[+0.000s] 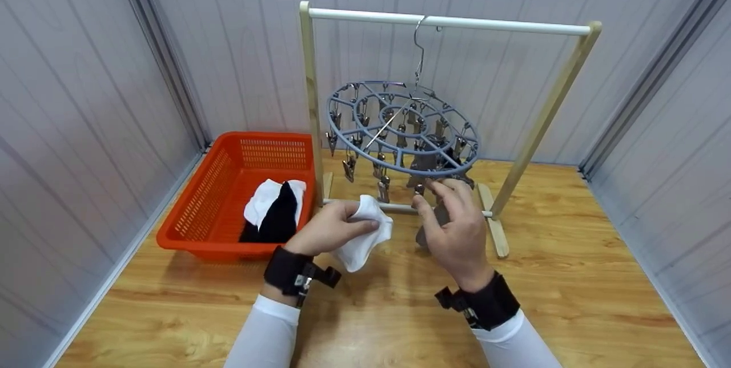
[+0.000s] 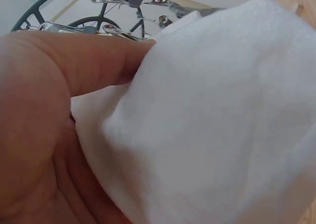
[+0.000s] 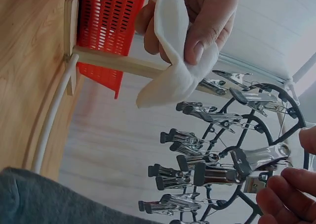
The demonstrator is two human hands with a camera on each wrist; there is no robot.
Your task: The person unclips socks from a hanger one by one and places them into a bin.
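Note:
My left hand pinches a white sock between thumb and fingers, in front of the rack. In the left wrist view the sock spreads across most of the picture. The right hand is raised at the near rim of a round grey clip hanger, thumb and fingers apart. Close to its fingertips in the right wrist view is a metal clip. A grey sock hangs nearby, partly hidden behind the right hand in the head view.
The hanger hooks over the white bar of a wooden rack. Several clips dangle from its rings. To the left stands an orange basket holding white cloth and black cloth. Panel walls enclose the wooden surface.

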